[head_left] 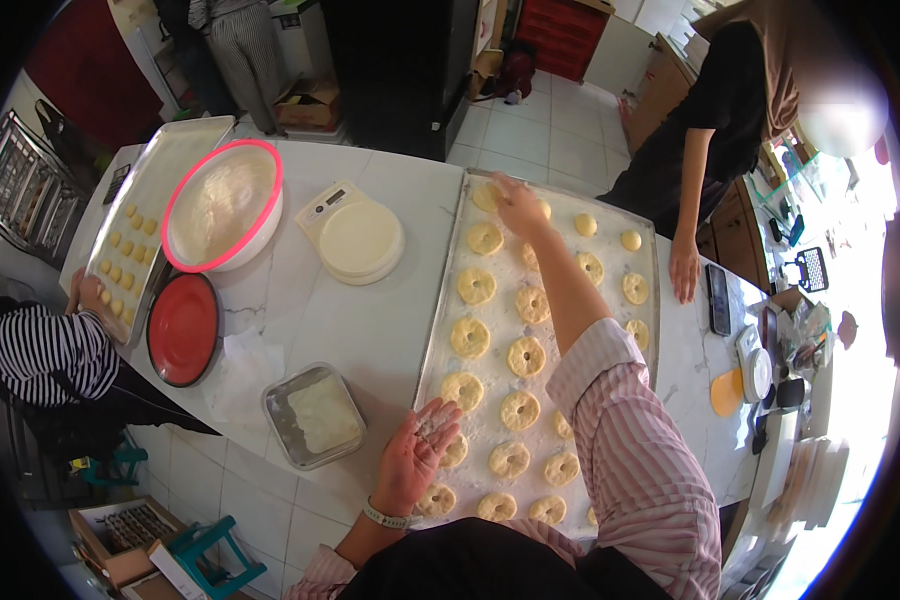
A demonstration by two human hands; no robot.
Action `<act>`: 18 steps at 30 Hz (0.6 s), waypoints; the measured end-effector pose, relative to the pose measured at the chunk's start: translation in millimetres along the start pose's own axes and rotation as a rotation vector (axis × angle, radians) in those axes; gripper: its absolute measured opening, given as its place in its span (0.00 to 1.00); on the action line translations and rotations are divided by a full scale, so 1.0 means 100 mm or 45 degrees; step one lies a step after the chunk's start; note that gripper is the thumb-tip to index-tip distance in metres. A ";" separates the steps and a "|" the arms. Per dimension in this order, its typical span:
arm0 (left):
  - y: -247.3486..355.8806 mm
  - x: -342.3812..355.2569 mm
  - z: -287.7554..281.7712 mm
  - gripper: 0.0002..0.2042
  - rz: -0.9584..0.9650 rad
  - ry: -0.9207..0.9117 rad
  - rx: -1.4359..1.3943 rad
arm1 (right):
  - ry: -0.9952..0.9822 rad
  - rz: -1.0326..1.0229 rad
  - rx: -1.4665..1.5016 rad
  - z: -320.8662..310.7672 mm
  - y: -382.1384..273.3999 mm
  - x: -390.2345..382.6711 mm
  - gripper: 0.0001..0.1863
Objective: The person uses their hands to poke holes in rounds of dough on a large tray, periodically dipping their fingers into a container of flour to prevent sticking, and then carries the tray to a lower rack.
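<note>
A large baking tray (543, 187) dusted with flour holds rows of pale dough. Most pieces are flattened rounds, such as a dough ring (526, 357) with a small hole in its middle. Smaller uncut dough balls (585, 225) sit at the far right. My right hand (518, 207) reaches over the tray to its far left corner, its fingers bunched down on a flat dough round (486, 197). Palm up, my left hand (414, 456) lies open beside the near left edge, with white flour on palm and fingers.
Left of the tray stand a metal pan of flour (317, 412), a kitchen scale (358, 240), a pink-rimmed bowl (173, 232) and a red round lid (182, 330). A person in stripes (55, 345) handles another tray of dough balls. Another person's hand (684, 268) rests near a phone (718, 300).
</note>
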State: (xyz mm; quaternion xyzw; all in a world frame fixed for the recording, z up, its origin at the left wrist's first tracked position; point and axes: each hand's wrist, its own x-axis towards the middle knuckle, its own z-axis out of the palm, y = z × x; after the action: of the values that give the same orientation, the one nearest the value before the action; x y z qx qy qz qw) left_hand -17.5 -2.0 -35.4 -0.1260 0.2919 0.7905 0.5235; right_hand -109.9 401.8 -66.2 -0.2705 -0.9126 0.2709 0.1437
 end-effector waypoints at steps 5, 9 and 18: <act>0.02 -0.03 -0.05 0.23 0.022 0.012 -0.007 | 0.029 -0.025 -0.127 -0.17 -0.11 0.00 0.16; 0.04 -0.03 -0.05 0.23 0.012 0.006 -0.020 | 0.097 -0.158 -0.401 -0.15 -0.18 -0.06 0.14; 0.06 -0.08 -0.07 0.23 0.003 0.028 -0.026 | 0.016 -0.203 -0.695 -0.05 -0.28 -0.10 0.11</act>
State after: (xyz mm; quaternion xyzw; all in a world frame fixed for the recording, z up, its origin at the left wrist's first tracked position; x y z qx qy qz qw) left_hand -20.6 -13.5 -34.9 -0.1397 0.2896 0.7927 0.5179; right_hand -111.5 378.8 -47.3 -0.2283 -0.9692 0.0014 0.0922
